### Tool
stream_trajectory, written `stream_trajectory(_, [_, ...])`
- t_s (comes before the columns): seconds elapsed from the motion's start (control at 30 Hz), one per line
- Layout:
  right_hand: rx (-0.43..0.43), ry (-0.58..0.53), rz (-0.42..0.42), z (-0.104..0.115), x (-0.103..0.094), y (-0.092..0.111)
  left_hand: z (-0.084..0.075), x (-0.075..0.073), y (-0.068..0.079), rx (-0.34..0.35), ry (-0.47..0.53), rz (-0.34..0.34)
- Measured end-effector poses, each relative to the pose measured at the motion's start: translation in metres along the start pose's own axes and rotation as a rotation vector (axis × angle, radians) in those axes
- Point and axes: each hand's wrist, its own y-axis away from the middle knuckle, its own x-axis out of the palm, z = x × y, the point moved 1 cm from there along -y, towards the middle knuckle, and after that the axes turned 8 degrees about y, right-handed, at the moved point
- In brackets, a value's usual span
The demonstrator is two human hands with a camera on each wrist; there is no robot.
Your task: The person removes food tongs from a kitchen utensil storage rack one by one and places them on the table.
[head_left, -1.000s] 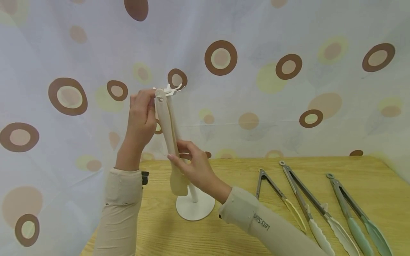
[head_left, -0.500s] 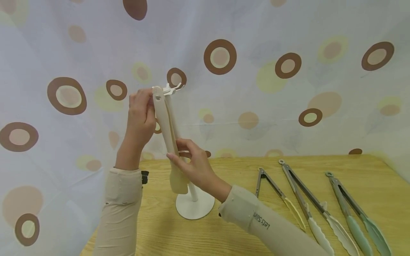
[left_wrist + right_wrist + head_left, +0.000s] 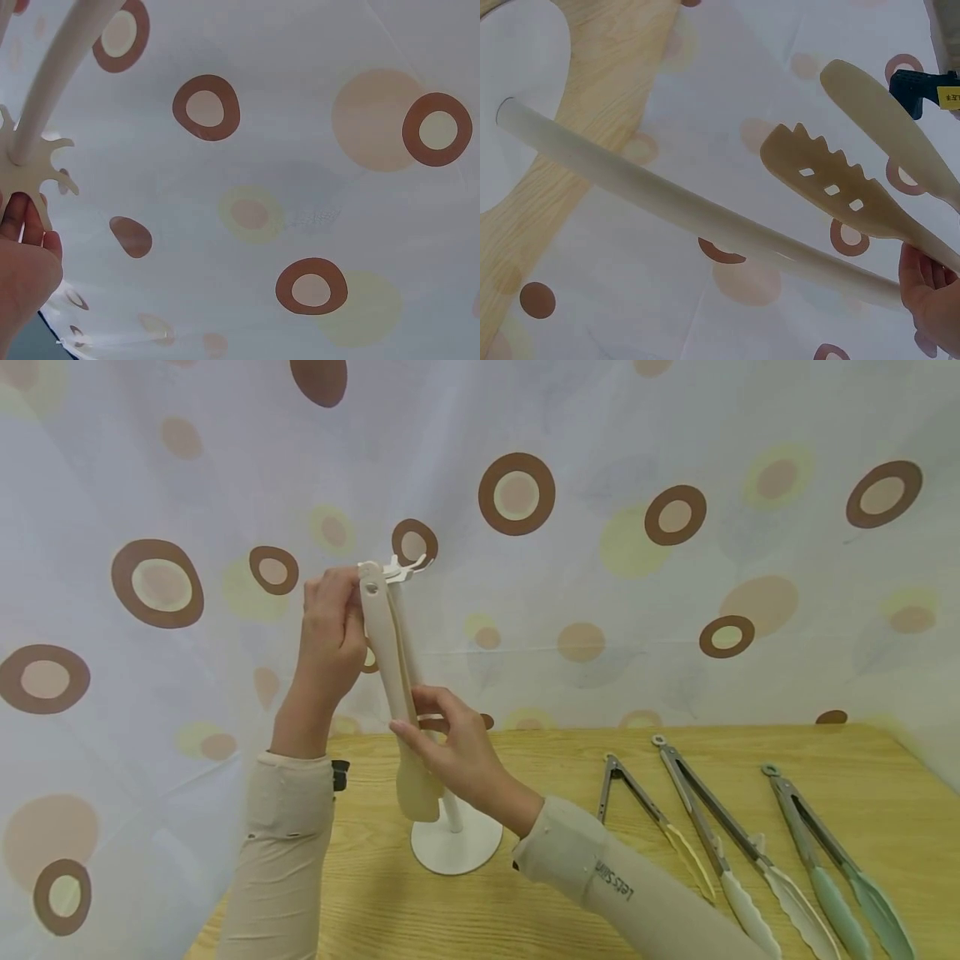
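Note:
Beige serving tongs (image 3: 386, 639), one arm slotted and toothed in the right wrist view, hang nearly upright against a white utensil stand (image 3: 456, 846). Their top end, with a small hole, is beside the stand's hooks (image 3: 405, 568). My right hand (image 3: 457, 747) grips the tongs below their middle, thumb on the near side. My left hand (image 3: 330, 618) is at the stand's top, just left of the tongs' upper end. In the left wrist view its curled fingers (image 3: 31, 225) hold the hooked plate (image 3: 22, 176) from below; the tongs partly hide the fingertips in the head view.
Three metal-handled tongs lie spread on the wooden table (image 3: 570, 910) at the right: yellow-tipped tongs (image 3: 637, 789), white-tipped tongs (image 3: 712, 818) and green-tipped tongs (image 3: 817, 843). The right sleeve partly covers the yellow-tipped pair. A spotted curtain (image 3: 585, 560) hangs behind the table.
The tongs' top end has shifted slightly left and up and turned a little, so its hole faces the head view more. Both hands stay almost in place.

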Motion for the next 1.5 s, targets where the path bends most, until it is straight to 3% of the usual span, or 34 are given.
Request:
stream_trajectory(0.7, [-0.036, -0.137, 0.011, 0.017, -0.007, 0.005, 0.003, 0.002, 0.000, -0.001, 0.015, -0.009])
stream_trajectory(1.13, [-0.098, -0.072, -0.007, 0.012, -0.016, 0.010, 0.004, 0.003, 0.001, -0.008, 0.016, -0.023])
stream_trajectory(1.5, [-0.040, -0.030, -0.068, 0.002, -0.032, 0.010, -0.002, 0.002, 0.000, -0.027, 0.013, -0.004])
